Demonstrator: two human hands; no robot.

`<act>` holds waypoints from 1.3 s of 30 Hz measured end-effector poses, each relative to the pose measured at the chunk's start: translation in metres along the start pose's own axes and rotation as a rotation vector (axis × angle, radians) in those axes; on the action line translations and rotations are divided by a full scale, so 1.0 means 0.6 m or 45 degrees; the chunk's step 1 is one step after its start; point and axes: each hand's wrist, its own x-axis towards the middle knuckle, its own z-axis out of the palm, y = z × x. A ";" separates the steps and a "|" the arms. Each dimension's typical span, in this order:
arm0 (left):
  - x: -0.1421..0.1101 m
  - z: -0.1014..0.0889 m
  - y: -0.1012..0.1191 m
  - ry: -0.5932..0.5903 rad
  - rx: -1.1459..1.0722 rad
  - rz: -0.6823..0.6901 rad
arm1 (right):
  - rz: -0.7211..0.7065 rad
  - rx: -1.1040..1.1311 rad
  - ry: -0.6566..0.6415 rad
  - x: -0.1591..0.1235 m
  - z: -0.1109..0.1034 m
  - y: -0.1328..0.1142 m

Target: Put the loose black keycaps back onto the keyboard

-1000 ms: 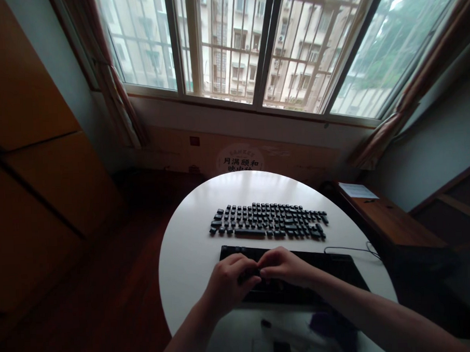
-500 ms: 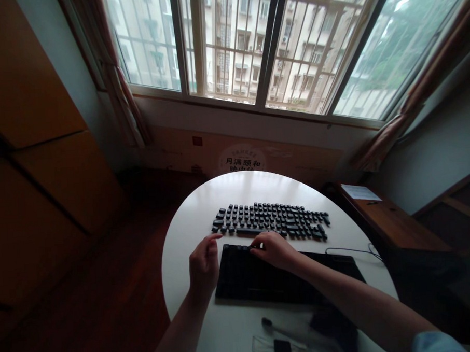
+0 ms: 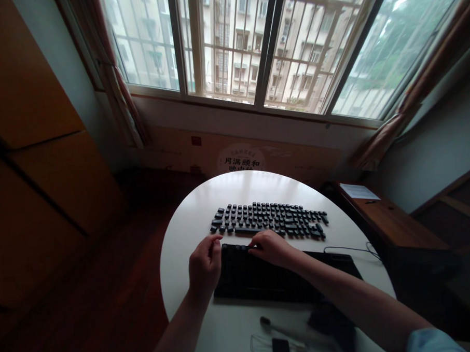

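Observation:
A black keyboard [image 3: 271, 286] lies on the white round table, with a few keycaps [image 3: 237, 247] seated along its far left edge. My right hand [image 3: 272, 248] rests over that far edge. Its thumb and fingers pinch together at a keycap in the top row, which they mostly cover. My left hand [image 3: 205, 263] is beside the keyboard's left corner, fingers curled in and thumb against them; whatever they hold, if anything, is hidden. Beyond both hands, many loose black keycaps [image 3: 268, 216] are laid out in rows, a long space bar [image 3: 248, 231] nearest me.
Toward me on the table [image 3: 178, 292] are a blurred brush [image 3: 265, 323], a wire tool with a black block [image 3: 280, 347] and a dark cloth-like thing [image 3: 333, 325]. A cable [image 3: 349, 248] runs off to the right. A wooden desk [image 3: 400, 223] with a paper sheet [image 3: 359, 191] stands right.
My right hand has shifted very slightly at the keyboard's top row, its fingers pressed closer to the keys. My left hand stays almost in place. The whole view has drifted a little.

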 end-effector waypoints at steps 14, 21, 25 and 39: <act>-0.036 0.050 0.019 -0.557 0.492 0.495 | 0.386 -0.189 0.118 0.123 -0.098 0.093; -0.045 0.058 0.022 -0.677 0.604 0.420 | 0.445 -0.204 0.060 0.211 -0.102 0.181; -0.050 0.061 0.019 -0.678 0.626 0.420 | 0.429 -0.174 -0.003 0.229 -0.091 0.195; -0.049 0.060 0.023 -0.743 0.622 0.436 | 0.344 -0.066 0.174 0.229 -0.083 0.158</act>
